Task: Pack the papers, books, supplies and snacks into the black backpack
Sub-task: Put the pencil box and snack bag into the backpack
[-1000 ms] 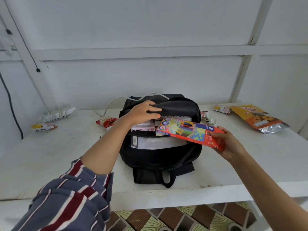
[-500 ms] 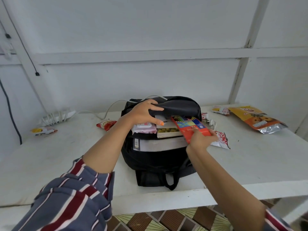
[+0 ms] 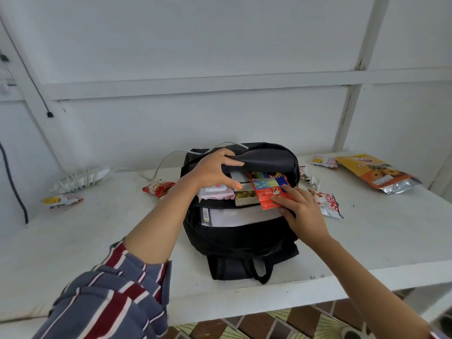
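**Black backpack** [image 3: 241, 237]: lies at the near edge of the tabletop [image 3: 110, 228], main compartment open.

**Left hand** [image 3: 215, 171]: grips the backpack's top flap and holds the mouth open.

**Right hand** [image 3: 302, 211]: at the mouth's right side, holding the near end of the coloured-pencil box [image 3: 269, 189], fingers across its face and thumb at its edge.

**Coloured-pencil box**: about half inside the backpack, far end under the flap.

**Already inside the backpack:** white paper stack [image 3: 239, 216], pink wipes pack [image 3: 216, 193], a book [image 3: 245, 196] beside the pencil box.

**Outside the backpack:**
- left: red snack packet [image 3: 159, 187]
- well left: yellow packet [image 3: 62, 200]
- just right: red-and-white packet [image 3: 329, 204]
- right rear: small wrappers [image 3: 309, 176]
- far right: orange cookie bag [image 3: 378, 173], with a small packet [image 3: 324, 161] beside it

**Progress, as judged:** papers and books packed, supplies nearly done. The snacks and the zip are left.
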Available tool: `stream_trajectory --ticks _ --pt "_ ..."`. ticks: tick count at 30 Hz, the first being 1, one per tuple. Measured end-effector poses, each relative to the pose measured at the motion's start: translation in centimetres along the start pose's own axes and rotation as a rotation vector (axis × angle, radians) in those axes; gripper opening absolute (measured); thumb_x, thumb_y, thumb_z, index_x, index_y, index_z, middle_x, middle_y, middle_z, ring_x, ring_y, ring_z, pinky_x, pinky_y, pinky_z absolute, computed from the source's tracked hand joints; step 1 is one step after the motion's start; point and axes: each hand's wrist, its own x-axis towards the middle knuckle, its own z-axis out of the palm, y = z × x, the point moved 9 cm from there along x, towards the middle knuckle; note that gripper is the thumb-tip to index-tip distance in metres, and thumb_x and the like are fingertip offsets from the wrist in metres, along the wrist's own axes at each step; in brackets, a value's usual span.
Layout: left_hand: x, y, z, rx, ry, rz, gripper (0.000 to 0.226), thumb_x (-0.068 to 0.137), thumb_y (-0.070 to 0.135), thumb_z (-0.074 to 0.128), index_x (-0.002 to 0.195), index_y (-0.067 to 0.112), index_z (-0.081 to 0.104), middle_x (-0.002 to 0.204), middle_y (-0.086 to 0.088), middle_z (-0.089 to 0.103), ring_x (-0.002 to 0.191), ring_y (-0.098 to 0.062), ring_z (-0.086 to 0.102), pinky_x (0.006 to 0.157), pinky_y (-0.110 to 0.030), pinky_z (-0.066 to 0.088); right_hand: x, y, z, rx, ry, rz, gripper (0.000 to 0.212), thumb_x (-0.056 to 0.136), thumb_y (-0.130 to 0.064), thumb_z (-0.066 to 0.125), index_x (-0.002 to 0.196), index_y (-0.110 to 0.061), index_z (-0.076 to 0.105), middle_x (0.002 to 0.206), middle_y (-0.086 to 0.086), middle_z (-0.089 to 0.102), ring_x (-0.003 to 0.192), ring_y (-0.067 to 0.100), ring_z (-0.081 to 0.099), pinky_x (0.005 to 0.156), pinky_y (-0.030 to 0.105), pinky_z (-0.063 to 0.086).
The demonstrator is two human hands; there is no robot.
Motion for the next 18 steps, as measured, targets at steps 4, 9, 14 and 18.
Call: stream_trajectory --ticks 4,9,14,18 --pt "0.2 -0.1 -0.1 -0.013 0.025 -0.008 0.059 0.068 0.032 0.082 0.122 0.028 0.061 0.141 0.004 0.040 0.130 -0.012 0.035 0.102 -0.025 0.025 1.8 -0.8 -0.1 -0.099 0.107 -0.121 0.035 0.058 -0.007 0.087 0.089 -0.019 0.076 0.097 0.012 0.071 0.086 0.033 0.068 0.073 0.043 0.053" --pt "0.4 -0.3 -0.1 -0.021 0.024 -0.027 0.058 0.068 0.032 0.081 0.122 0.027 0.061 0.141 0.004 0.041 0.130 -0.013 0.036 0.104 -0.029 0.026 4.2 -1.3 1.6 -0.146 0.128 -0.084 0.044 0.046 0.007 0.083 0.081 -0.018 0.076 0.087 0.010 0.071 0.076 0.032 0.067 0.062 0.036 0.054" --pt "0.4 -0.3 0.1 -0.005 0.028 -0.033 0.058 0.068 0.031 0.082 0.122 0.027 0.062 0.141 0.004 0.040 0.130 -0.013 0.036 0.107 -0.033 0.028 4.8 -1.8 1.7 -0.198 0.178 -0.072 0.028 0.055 0.002 0.076 0.081 -0.008 0.073 0.090 0.015 0.066 0.077 0.034 0.063 0.065 0.037 0.053" --pt "0.4 -0.6 0.4 0.014 0.031 -0.023 0.057 0.068 0.030 0.081 0.121 0.028 0.062 0.141 0.004 0.041 0.129 -0.014 0.037 0.108 -0.035 0.030 3.4 -3.1 2.4 -0.158 0.204 -0.184 0.035 0.060 0.001 0.075 0.094 -0.006 0.072 0.094 0.014 0.068 0.083 0.032 0.066 0.072 0.037 0.056"
